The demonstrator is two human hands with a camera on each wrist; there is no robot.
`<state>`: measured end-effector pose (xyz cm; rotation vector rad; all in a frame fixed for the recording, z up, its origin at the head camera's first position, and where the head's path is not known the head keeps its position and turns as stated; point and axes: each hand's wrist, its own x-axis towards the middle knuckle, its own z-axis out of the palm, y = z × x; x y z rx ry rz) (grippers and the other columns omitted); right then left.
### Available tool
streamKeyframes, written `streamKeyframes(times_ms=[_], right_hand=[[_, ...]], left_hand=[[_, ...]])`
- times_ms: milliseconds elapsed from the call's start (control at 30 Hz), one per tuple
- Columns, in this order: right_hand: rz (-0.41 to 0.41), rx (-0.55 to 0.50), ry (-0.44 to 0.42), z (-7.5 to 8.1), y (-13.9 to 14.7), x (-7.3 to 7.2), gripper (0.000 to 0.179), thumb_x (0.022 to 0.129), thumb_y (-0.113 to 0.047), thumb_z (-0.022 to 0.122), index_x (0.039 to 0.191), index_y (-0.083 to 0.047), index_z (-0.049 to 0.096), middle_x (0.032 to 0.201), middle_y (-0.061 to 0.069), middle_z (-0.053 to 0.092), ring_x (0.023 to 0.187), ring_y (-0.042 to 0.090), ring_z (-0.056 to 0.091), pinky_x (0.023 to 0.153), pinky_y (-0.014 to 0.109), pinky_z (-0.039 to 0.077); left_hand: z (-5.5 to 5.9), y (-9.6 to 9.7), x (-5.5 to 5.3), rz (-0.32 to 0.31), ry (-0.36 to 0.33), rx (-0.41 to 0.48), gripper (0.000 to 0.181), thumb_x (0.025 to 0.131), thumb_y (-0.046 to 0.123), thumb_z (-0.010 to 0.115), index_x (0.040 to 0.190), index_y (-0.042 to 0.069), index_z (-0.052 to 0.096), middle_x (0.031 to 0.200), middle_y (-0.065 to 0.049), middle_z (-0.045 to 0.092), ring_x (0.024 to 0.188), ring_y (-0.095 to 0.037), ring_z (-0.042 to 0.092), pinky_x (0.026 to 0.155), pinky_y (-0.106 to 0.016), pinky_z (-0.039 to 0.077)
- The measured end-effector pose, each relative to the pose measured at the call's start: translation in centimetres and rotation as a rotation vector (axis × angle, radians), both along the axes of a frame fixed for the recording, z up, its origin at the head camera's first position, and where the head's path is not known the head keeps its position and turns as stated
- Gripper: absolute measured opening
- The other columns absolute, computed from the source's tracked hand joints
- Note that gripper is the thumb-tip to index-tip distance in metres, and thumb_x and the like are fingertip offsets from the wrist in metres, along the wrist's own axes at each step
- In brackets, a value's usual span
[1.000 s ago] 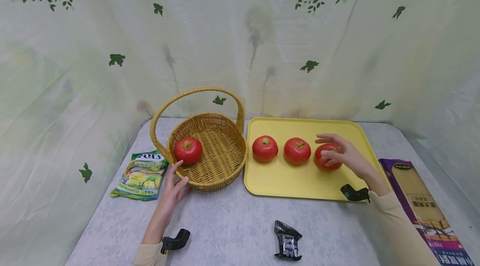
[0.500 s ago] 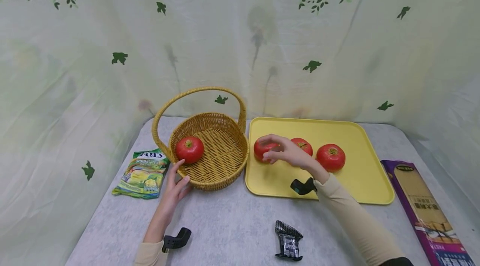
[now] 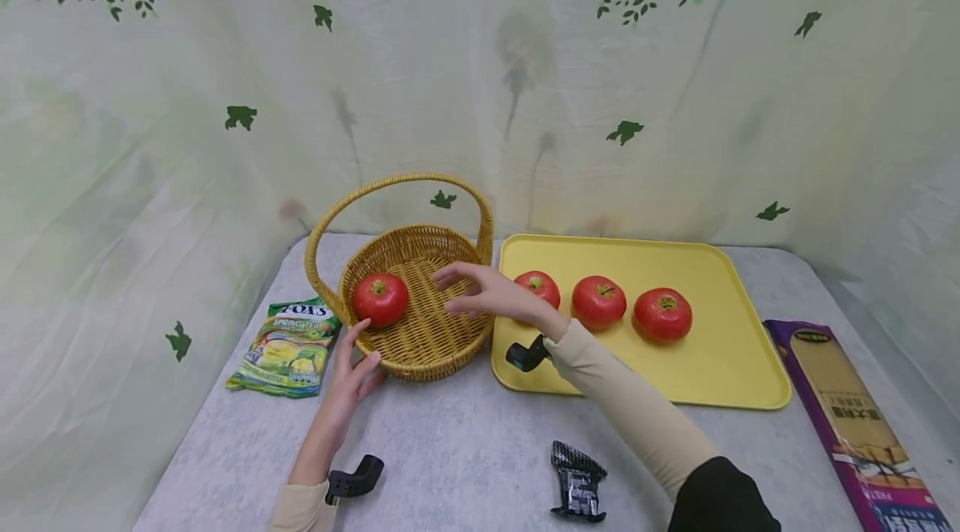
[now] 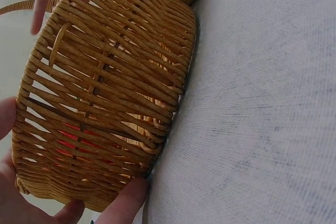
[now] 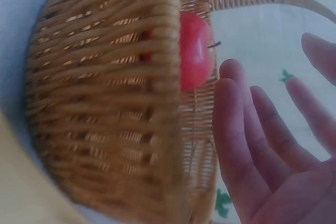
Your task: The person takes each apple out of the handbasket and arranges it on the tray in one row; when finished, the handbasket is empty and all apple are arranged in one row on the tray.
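Note:
A round wicker basket (image 3: 427, 348) with a tall arched handle stands left of the middle of the table, and one red apple (image 3: 381, 299) lies in its left part. My left hand (image 3: 347, 386) holds the basket's near left side, with a finger at the rim. Over the basket's right part hovers my right hand (image 3: 491, 292), empty, its fingers spread and slightly bent. In the right wrist view those fingers (image 5: 273, 135) are apart from the apple. Three more red apples (image 3: 598, 303) sit in a row on a yellow tray (image 3: 720, 365); my right hand partly covers the leftmost.
Left of the basket lies a green candy bag (image 3: 288, 348). A small black packet (image 3: 578, 482) rests near the table's front. To the tray's right is a long purple-and-tan pasta package (image 3: 855, 424). A leaf-patterned cloth (image 3: 480, 82) hangs behind the table.
My right hand has moved left from above the rightmost apple, across the tray, to over the basket. It carries nothing. The left hand stays at the basket, and the apples keep their places.

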<state>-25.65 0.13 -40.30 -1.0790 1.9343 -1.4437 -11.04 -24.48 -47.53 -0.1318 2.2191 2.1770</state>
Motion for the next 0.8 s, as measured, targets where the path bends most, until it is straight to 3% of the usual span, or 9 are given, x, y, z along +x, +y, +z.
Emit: streamKeyframes(times_ms=[100,400,800], right_hand=[[0.015,0.042,0.019,0.2,-1.5,-0.3,0.047,0.092,-0.014,0.065,0.136,-0.011,0.049,0.129,0.008,0.053,0.093,0.023,0.064,0.076,0.048,0.053],[0.094,0.209,0.037,0.4,-5.0,-1.5,0.063,0.09,-0.014,0.066,0.146,-0.01,0.036,0.144,0.015,0.039,0.09,0.042,0.06,0.076,0.052,0.052],[0.056,0.383,0.034,0.3,-9.0,-2.2,0.079,0.086,-0.006,0.071,0.151,-0.022,0.029,0.142,0.011,0.035,0.085,0.043,0.062,0.076,0.05,0.053]], left_hand=[[0.1,0.0,0.0,-0.001,-0.007,0.004,0.056,0.104,0.023,0.041,0.152,0.019,0.013,0.156,-0.007,-0.01,0.14,-0.036,0.015,0.105,-0.057,0.028],[0.1,0.0,0.1,-0.005,-0.015,0.008,0.056,0.104,0.026,0.041,0.152,0.02,0.012,0.155,-0.005,-0.011,0.14,-0.036,0.014,0.105,-0.057,0.027],[0.0,0.0,-0.2,-0.004,-0.003,0.008,0.055,0.104,0.022,0.041,0.151,0.018,0.013,0.155,-0.005,-0.01,0.14,-0.035,0.012,0.104,-0.058,0.028]])
